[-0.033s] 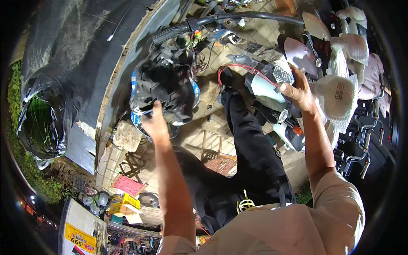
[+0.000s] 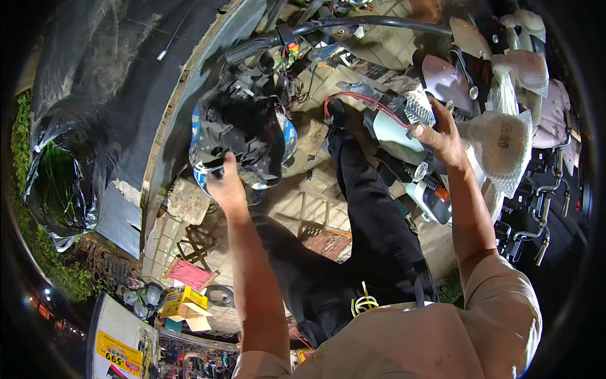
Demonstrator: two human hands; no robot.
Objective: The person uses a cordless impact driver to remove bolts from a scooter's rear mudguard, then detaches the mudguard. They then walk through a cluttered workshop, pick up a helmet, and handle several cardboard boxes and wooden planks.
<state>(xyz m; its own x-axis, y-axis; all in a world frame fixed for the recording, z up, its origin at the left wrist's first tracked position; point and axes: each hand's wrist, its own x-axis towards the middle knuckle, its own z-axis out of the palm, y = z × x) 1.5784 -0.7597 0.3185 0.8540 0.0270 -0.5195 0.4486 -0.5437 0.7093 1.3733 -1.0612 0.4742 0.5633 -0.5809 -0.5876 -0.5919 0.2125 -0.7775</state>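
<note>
My left hand (image 2: 226, 189) grips the near edge of a hollow black plastic shell (image 2: 265, 148), which has blue and white patches around its sides. The thumb lies over the rim; the other fingers are mostly hidden. My right hand (image 2: 440, 136) is closed round a silver ribbed piece (image 2: 419, 108), part of it behind the fingers. A loop of red cable (image 2: 363, 96) runs leftward from near that piece. Just below the cable is a pale blue scooter body panel (image 2: 392, 132), close to my right hand.
A black handlebar (image 2: 379, 23) crosses the far side. Several wrapped scooters (image 2: 505, 142) stand at right. On the left runs a dark covered ledge (image 2: 95, 76) with a rough edge. A folding stool (image 2: 192, 273) and a yellow carton (image 2: 186, 303) stand near lower left.
The black shell and my left hand have shifted slightly left and look less blurred. My right hand stays nearly in place on the silver piece.
</note>
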